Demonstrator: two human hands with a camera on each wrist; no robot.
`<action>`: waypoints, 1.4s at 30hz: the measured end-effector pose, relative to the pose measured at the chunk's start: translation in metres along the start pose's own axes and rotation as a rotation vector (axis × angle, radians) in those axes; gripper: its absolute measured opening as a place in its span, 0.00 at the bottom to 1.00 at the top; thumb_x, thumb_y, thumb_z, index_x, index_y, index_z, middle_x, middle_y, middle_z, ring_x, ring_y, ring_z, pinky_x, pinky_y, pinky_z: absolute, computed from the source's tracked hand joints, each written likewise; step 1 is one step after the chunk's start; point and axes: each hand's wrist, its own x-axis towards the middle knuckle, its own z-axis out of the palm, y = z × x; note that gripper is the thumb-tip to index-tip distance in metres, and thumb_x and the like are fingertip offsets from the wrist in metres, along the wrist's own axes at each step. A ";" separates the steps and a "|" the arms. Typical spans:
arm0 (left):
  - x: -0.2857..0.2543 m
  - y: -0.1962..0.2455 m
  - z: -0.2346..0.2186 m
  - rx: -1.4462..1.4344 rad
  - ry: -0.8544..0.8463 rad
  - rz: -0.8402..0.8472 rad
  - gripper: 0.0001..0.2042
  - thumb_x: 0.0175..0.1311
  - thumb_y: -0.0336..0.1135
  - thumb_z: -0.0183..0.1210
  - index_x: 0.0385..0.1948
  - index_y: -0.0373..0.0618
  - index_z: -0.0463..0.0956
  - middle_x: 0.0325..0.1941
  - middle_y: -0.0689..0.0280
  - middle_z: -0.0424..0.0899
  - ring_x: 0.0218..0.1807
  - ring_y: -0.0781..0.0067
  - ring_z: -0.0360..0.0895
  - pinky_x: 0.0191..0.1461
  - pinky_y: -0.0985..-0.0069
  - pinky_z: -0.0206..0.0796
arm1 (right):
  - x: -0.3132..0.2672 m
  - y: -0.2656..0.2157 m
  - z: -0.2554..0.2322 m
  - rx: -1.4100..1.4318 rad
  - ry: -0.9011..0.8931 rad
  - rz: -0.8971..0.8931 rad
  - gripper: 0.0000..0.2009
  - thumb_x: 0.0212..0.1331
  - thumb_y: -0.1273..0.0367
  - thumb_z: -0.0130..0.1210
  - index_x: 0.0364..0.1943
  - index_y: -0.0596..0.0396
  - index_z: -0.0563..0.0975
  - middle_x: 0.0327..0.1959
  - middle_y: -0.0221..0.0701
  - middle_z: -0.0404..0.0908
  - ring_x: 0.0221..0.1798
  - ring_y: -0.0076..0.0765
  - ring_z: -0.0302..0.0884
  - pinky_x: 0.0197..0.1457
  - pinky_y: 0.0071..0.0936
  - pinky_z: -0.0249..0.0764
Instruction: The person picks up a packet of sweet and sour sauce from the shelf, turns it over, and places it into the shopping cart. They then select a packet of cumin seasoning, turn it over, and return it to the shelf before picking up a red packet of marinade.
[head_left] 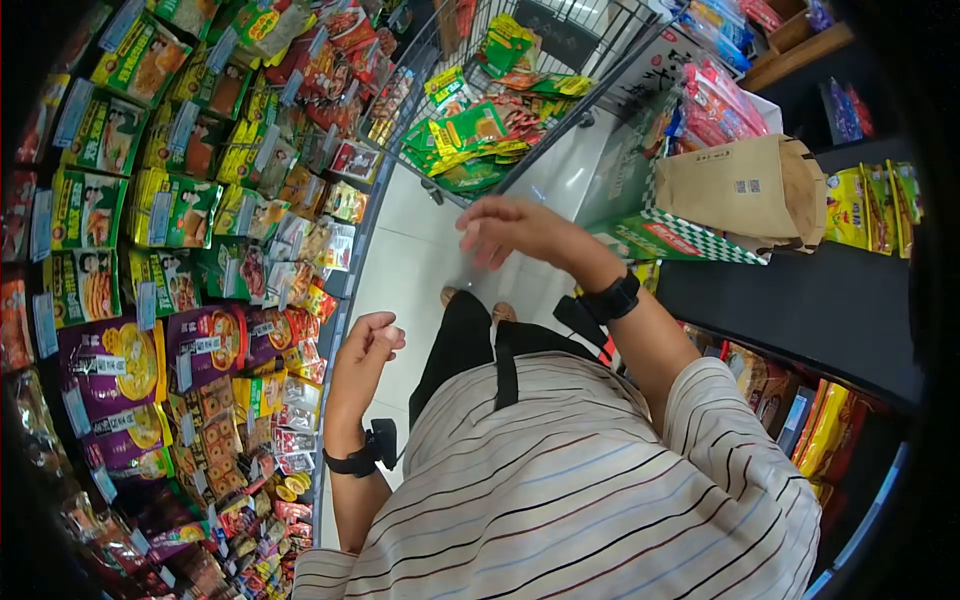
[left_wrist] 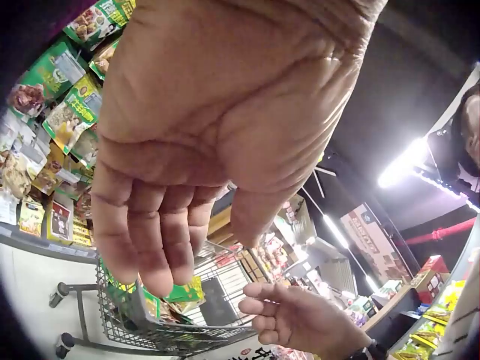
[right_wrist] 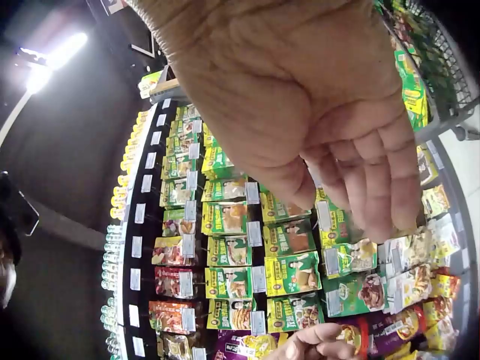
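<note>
A woven-looking cream shirt (head_left: 570, 480) with thin dark, red and blue stripes fills the nearest part of the head view, above dark cloth trousers (head_left: 455, 345) and two brown shoes (head_left: 505, 312). One black wristband with a small boxy camera is on each wrist, two in all.

The left hand (head_left: 368, 365) is empty, its four fingers side by side and softly bent, the thumb a little apart; it hangs near the rack. The right hand (head_left: 525, 232) is empty too, palm lowered and fingers loosely bent, pinching nothing, between the left hand and the cart.

Beside the left hand, glossy, crinkled green-and-yellow plastic packets (head_left: 180, 210) hang in rows, too many to count, with at least four broad purple pouches (head_left: 112, 360) among them.

To the right stand one upright, creased brown paper bag (head_left: 720, 190) and one green box with a checkered edge (head_left: 640, 225). Beyond the hands is one grey wire-mesh cart (left_wrist: 154, 337), with two round casters in the left wrist view; a heap of flat, shiny green, yellow and red packets (head_left: 465, 135) lies inside it, overlapping, their number unclear.
</note>
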 end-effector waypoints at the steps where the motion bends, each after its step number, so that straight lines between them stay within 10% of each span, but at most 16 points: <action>1: 0.009 0.001 -0.006 0.005 -0.005 0.005 0.18 0.74 0.43 0.54 0.54 0.38 0.73 0.43 0.64 0.83 0.45 0.75 0.80 0.49 0.76 0.71 | 0.007 -0.008 -0.006 0.005 0.048 -0.034 0.16 0.69 0.62 0.51 0.54 0.57 0.75 0.43 0.33 0.83 0.40 0.28 0.83 0.43 0.26 0.80; 17: 0.114 0.016 -0.055 -0.109 0.064 -0.093 0.18 0.73 0.40 0.53 0.55 0.36 0.72 0.44 0.60 0.83 0.46 0.72 0.81 0.50 0.76 0.71 | 0.147 -0.144 -0.179 0.103 0.484 -0.431 0.15 0.68 0.68 0.51 0.52 0.65 0.72 0.47 0.42 0.80 0.44 0.40 0.84 0.43 0.32 0.84; 26: 0.141 0.045 -0.018 -0.192 0.279 -0.235 0.18 0.74 0.44 0.51 0.53 0.36 0.73 0.41 0.62 0.83 0.44 0.72 0.81 0.48 0.75 0.72 | 0.283 -0.010 -0.325 0.415 0.607 0.154 0.18 0.69 0.68 0.50 0.56 0.67 0.67 0.49 0.48 0.77 0.46 0.46 0.84 0.43 0.40 0.86; 30: 0.164 0.067 0.009 -0.173 0.307 -0.287 0.18 0.74 0.43 0.52 0.53 0.36 0.74 0.42 0.61 0.83 0.44 0.71 0.81 0.49 0.74 0.72 | 0.309 0.060 -0.360 0.364 0.633 0.394 0.08 0.68 0.66 0.50 0.35 0.55 0.70 0.26 0.34 0.78 0.32 0.38 0.83 0.47 0.44 0.85; 38: 0.208 0.104 0.039 -0.198 0.313 -0.327 0.18 0.73 0.43 0.54 0.53 0.37 0.74 0.41 0.61 0.83 0.46 0.70 0.80 0.52 0.72 0.70 | 0.323 0.088 -0.346 0.274 0.465 0.509 0.15 0.66 0.64 0.56 0.47 0.60 0.69 0.45 0.38 0.75 0.44 0.43 0.83 0.48 0.43 0.85; 42: 0.217 0.112 0.052 -0.176 0.324 -0.340 0.18 0.74 0.43 0.52 0.52 0.37 0.74 0.42 0.60 0.83 0.46 0.68 0.81 0.51 0.71 0.72 | 0.332 0.095 -0.320 0.279 0.309 0.487 0.12 0.62 0.69 0.56 0.45 0.62 0.75 0.37 0.38 0.80 0.39 0.38 0.84 0.35 0.33 0.83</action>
